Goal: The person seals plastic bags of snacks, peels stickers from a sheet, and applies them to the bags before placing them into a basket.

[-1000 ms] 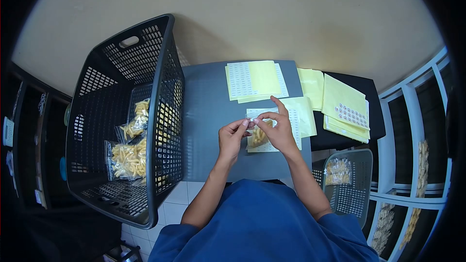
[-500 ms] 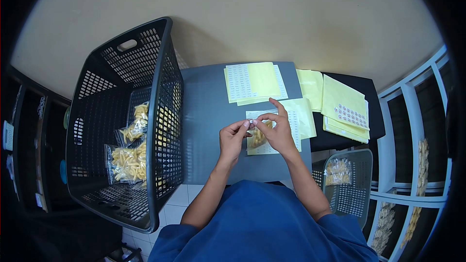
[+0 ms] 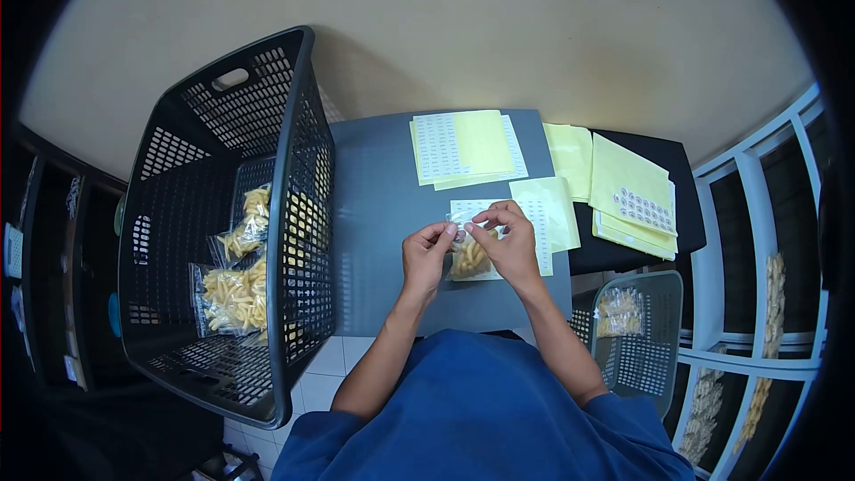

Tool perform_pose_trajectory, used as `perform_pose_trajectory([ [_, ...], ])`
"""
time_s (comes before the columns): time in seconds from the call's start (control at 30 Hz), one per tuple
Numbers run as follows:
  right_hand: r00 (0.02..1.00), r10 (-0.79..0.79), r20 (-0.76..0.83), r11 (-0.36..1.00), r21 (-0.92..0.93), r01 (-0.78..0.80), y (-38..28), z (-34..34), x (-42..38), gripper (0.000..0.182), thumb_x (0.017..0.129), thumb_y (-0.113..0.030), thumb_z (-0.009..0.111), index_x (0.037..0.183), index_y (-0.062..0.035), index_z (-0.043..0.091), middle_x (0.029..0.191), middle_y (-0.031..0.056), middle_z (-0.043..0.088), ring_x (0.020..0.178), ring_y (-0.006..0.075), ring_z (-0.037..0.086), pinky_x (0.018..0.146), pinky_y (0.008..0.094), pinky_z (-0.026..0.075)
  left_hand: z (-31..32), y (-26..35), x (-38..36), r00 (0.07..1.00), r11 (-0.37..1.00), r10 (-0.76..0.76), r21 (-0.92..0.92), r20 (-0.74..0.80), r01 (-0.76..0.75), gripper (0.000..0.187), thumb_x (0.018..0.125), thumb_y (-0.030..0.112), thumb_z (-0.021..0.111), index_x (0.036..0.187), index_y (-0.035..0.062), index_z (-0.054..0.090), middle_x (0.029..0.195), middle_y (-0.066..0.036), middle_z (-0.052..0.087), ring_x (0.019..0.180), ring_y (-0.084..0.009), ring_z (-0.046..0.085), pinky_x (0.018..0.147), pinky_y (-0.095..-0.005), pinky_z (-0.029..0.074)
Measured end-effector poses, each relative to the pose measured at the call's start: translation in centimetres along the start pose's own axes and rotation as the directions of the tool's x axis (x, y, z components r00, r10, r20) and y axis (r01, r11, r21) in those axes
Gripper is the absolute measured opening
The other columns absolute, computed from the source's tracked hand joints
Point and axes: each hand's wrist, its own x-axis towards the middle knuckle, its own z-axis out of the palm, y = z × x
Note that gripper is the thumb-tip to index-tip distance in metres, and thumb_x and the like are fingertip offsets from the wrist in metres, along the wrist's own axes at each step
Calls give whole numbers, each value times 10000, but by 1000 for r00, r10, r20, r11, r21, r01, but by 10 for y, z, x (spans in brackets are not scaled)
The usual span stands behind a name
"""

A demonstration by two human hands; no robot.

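Over the grey table, my left hand pinches the top of a clear plastic bag of yellowish snack pieces. My right hand is closed at the same top edge, its thumb and forefinger close to the left fingertips. A small round sticker appears to be at the left fingertips, too small to make out well. The bag hangs over a white label sheet, which has rows of small print and lies partly on yellow backing paper.
A large dark crate at the left holds bagged snacks. More label sheets lie at the table's back. Yellow sheets rest on a black surface at right, above a smaller basket holding snack bags.
The fingers of my right hand have curled in; its forefinger was raised before. Both hands stay close together at the bag's top, and more of the bag shows between them.
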Motion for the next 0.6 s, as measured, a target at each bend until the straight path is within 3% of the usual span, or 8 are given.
perform_pose_trajectory([
  [0.17,997,-52,-59,997,-68,48,4,3,-4,215,743,-138,873,883,-23,758,919,79,599,776,170,592,711,305,502,3,2,-1,999,1000,2,1,37,-2,209,989,139,686,1097,-36,722,974,-72,740,863,-110,680,769,-255,541],
  [0.23,994,-56,-96,996,-73,49,9,4,-6,207,736,-131,879,856,-29,745,887,71,599,757,163,588,691,297,497,3,0,-1,999,996,23,81,39,-26,205,985,138,691,1094,-32,724,976,-72,741,858,-107,678,769,-252,537],
  [0.47,992,50,-119,996,76,-41,24,-1,-20,253,708,-127,911,820,-26,707,831,53,616,731,150,614,674,283,512,1,-6,-3,995,995,26,94,101,-35,156,976,129,699,1039,-12,722,910,-42,726,833,-95,665,731,-230,511],
  [0.5,994,82,-72,992,101,-75,26,-5,-21,251,730,-141,901,855,-33,711,920,70,636,813,159,643,744,304,525,2,-8,-4,994,997,8,71,105,-15,151,976,129,698,1038,-8,717,905,-41,723,827,-96,665,727,-229,511],
  [0.57,988,-60,-139,998,27,65,25,-19,-23,251,749,-151,891,886,-38,713,995,81,635,869,162,646,796,323,520,6,-11,-5,993,999,-29,32,110,26,141,977,128,696,1035,-1,707,893,-38,717,817,-99,665,718,-227,510],
  [0.6,978,-130,-165,991,-15,129,25,-27,-25,251,759,-156,886,902,-41,714,1032,86,634,897,164,648,822,333,518,7,-11,-4,995,995,-26,96,97,17,129,975,113,696,1020,-7,696,885,-38,711,812,-100,666,728,-234,517],
])
